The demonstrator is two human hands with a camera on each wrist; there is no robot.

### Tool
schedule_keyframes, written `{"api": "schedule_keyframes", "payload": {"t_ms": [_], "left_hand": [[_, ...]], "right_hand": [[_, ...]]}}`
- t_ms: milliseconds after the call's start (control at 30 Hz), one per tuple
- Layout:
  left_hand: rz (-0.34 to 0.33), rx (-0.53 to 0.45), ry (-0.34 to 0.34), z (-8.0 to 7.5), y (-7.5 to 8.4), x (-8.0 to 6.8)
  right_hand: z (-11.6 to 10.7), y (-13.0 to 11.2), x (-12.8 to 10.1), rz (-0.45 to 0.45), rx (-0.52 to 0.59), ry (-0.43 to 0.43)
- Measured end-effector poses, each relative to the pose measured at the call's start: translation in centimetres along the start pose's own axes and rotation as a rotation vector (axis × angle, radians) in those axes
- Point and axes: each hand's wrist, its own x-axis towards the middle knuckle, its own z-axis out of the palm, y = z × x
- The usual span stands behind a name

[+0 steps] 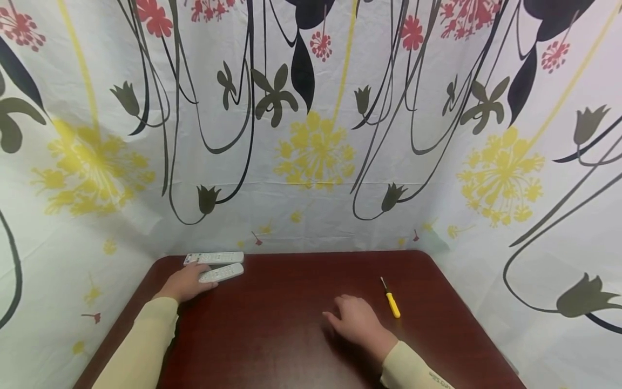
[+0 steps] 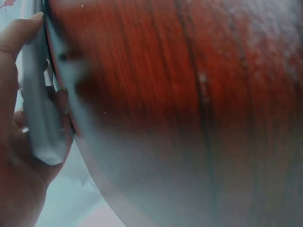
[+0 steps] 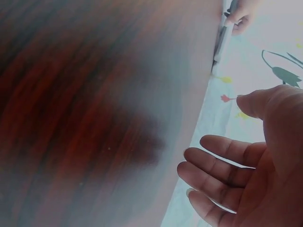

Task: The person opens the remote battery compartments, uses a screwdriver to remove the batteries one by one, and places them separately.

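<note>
My left hand (image 1: 182, 283) grips the near end of a white remote control (image 1: 221, 273) at the table's far left corner, thumb on one side and fingers on the other. In the left wrist view this remote control (image 2: 41, 109) is seen edge-on within the hand. A second white remote control (image 1: 221, 257) lies just behind it, along the far edge. Over the right part of the table is my right hand (image 1: 357, 321), holding nothing; its fingers are loosely bent in the right wrist view. Nearest to it lies a screwdriver (image 1: 392, 305) with a yellow handle.
The dark reddish-brown table (image 1: 272, 324) has rounded far corners. A white flower-patterned curtain (image 1: 311, 216) hangs behind it and along both sides, close to the edges.
</note>
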Motion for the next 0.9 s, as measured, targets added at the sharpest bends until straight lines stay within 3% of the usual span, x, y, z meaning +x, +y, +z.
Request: {"api": "schedule_keyframes", "payload": {"t_ms": [400, 900], "left_hand": [[-0.020, -0.051, 0.014, 0.1, 1.3, -0.3], [0.028, -0.059, 0.028, -0.1, 3.6, 0.4]], "right_hand": [[-0.1, 0.3, 0.3, 0.051, 0.036, -0.037], [-0.7, 0.1, 0.7, 0.054, 0.062, -0.058]]}}
